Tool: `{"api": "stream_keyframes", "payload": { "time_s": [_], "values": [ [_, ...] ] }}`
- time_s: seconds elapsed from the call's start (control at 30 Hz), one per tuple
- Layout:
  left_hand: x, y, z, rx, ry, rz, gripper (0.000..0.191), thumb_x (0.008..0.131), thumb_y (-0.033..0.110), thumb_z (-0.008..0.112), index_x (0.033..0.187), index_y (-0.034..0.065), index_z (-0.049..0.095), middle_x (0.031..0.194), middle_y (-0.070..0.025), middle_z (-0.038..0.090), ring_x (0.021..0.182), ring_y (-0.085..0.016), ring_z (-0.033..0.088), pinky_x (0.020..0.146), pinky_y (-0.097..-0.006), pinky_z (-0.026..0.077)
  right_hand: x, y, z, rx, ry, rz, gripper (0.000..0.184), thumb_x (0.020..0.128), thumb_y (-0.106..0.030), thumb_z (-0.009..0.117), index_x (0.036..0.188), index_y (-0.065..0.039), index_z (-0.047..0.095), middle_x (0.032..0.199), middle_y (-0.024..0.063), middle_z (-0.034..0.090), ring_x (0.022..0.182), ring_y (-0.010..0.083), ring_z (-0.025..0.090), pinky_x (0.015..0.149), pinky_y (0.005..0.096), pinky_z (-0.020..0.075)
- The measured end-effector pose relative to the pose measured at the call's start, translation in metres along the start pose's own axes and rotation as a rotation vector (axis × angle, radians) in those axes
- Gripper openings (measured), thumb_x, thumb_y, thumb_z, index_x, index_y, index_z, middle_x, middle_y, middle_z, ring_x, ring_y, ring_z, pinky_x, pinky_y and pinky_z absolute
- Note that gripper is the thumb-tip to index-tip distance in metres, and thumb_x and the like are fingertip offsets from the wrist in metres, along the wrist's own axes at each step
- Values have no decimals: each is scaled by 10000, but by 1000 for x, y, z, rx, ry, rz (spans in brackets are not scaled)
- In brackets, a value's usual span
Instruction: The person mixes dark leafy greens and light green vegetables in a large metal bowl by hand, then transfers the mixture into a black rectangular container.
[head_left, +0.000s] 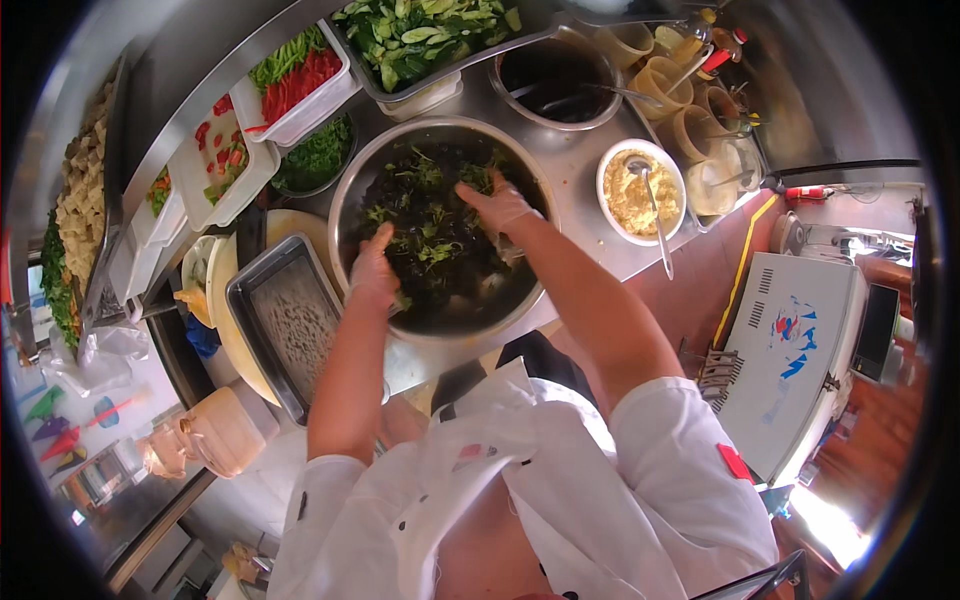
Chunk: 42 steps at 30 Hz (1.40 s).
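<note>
A large stainless steel bowl (553, 196) stands before me on a metal counter. In it lies a dark, glossy mixture (450, 281), perhaps wood ear fungus, with green herb sprigs (431, 251) on top. My left hand (375, 266), in a thin clear glove, is inside the bowl's left side, thumb up; its other fingers are partly hidden at the mixture. Against the upper right part of the mixture is my right hand (501, 204), also gloved, with thumb and fingers spread among the herbs.
Left of the bowl are a dark rectangular tray (300, 255) and a bowl of chopped greens (319, 157). White tubs of cut peppers (300, 82) and a tray of green vegetables (427, 34) stand behind. At right are a pot of dark liquid (555, 79) and a white bowl with a spoon (611, 202).
</note>
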<state>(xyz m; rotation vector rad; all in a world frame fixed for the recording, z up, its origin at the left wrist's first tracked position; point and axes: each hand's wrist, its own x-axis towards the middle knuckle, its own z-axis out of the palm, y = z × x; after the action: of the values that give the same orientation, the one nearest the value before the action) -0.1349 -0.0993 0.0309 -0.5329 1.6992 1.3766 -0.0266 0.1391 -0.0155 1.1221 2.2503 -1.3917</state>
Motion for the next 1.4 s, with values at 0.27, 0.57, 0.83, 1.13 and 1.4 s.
{"api": "stream_keyframes", "payload": {
  "time_s": [0.27, 0.57, 0.83, 1.13, 1.4],
  "values": [
    [-27, 43, 21, 361, -98, 26, 1123, 879, 692, 743, 1700, 106, 249, 1694, -235, 361, 1570, -352, 336, 1231, -524, 313, -32, -41, -5, 157, -248, -39, 1224, 893, -954, 329, 1636, 19, 355, 1650, 315, 386, 1550, 423, 371, 1259, 454, 303],
    [43, 53, 59, 774, -25, 260, 997, 955, 709, 599, 1680, 89, 309, 1629, -243, 463, 1490, -409, 456, 1167, -474, 383, 29, -57, 29, 345, -118, 186, 1044, 970, -842, 427, 1598, -9, 459, 1544, 186, 558, 1414, 293, 511, 1169, 409, 362],
    [12, -24, 11, 163, 176, -69, 1024, 954, 566, 726, 1696, 78, 217, 1568, -201, 523, 1411, -317, 504, 1189, -471, 399, -59, 24, 26, 1163, 22, 482, 966, 1022, -747, 472, 1625, 4, 402, 1647, 190, 450, 1474, 283, 436, 1204, 421, 349],
    [-10, -1, 0, 522, -228, 220, 804, 976, 596, 645, 1608, 139, 450, 1526, -190, 566, 1364, -362, 564, 1029, -600, 480, -116, -75, -1, 22, -402, -46, 788, 1005, -625, 573, 1558, -65, 521, 1543, 284, 518, 1420, 396, 525, 1164, 461, 429],
    [-51, -68, 12, -663, -46, -298, 804, 969, 518, 690, 1635, 179, 394, 1702, -153, 374, 1554, -448, 334, 1191, -780, 160, 32, -35, 5, -346, 61, -473, 719, 1018, -635, 532, 1485, -93, 605, 1506, 209, 588, 1334, 417, 596, 1165, 473, 444]
  ]
}}
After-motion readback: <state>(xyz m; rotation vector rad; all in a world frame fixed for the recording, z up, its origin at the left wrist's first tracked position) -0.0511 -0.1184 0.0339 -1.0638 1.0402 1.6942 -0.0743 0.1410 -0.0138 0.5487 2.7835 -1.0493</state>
